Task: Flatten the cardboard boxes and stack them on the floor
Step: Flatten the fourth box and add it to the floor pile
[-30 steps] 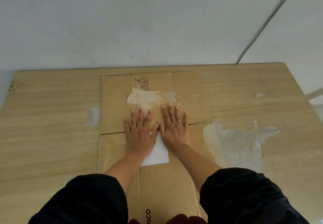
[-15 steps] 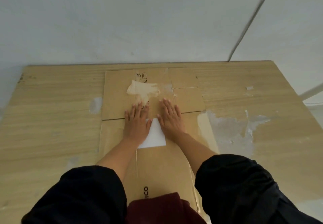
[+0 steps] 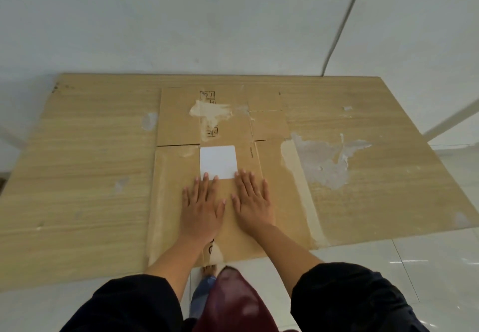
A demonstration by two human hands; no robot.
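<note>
Head camera, high, close, facing forward-down over table.

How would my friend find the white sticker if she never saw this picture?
Start at the big wooden board by the wall, then find the flattened cardboard box lying on its middle. The white sticker sits on the box just beyond the fingertips of both hands; it is the only clean white rectangle there.

Scuffed wooden table, white wall
</note>
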